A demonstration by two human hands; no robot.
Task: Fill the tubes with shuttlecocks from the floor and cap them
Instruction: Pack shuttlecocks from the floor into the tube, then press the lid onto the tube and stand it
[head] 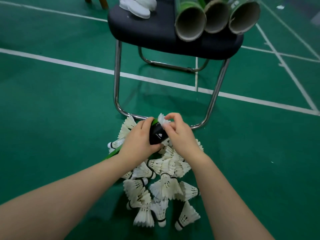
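Both hands meet just above a heap of shuttlecocks. The left hand (138, 138) curls its fingers round the black end of a tube (158, 134), clamped firmly on it. The right hand (181, 134) pinches a shuttlecock (162, 119) between thumb and fingertips at the tube's mouth, with white feathers standing above the rim. The tube is smooth and glossy, black with small white print near the mouth. Farther down it is green, where it slants down and left beneath the left wrist.

A pile of shuttlecocks (166, 186) lies on the floor (52, 118) under the hands and between the forearms. They are cream-white feathered cones with ribbed skirts and rounded tips banded in black. They point every way, touching and overlapping.

The floor is flat green court surface crossed by white lines (69, 63). It lies open to the left and right of the pile.

Just beyond the hands stands a chair (143, 28) with a dark padded cloth seat and shiny bent metal legs (117, 75). Its front foot bar runs just beside the far edge of the pile.

On the seat lie three tubes (190, 23) side by side, green outside and bare brown cardboard inside. Their round open mouths face the viewer and jut past the seat's front edge. White rounded pieces (138, 9) rest at the seat's back left; what they are cannot be told.
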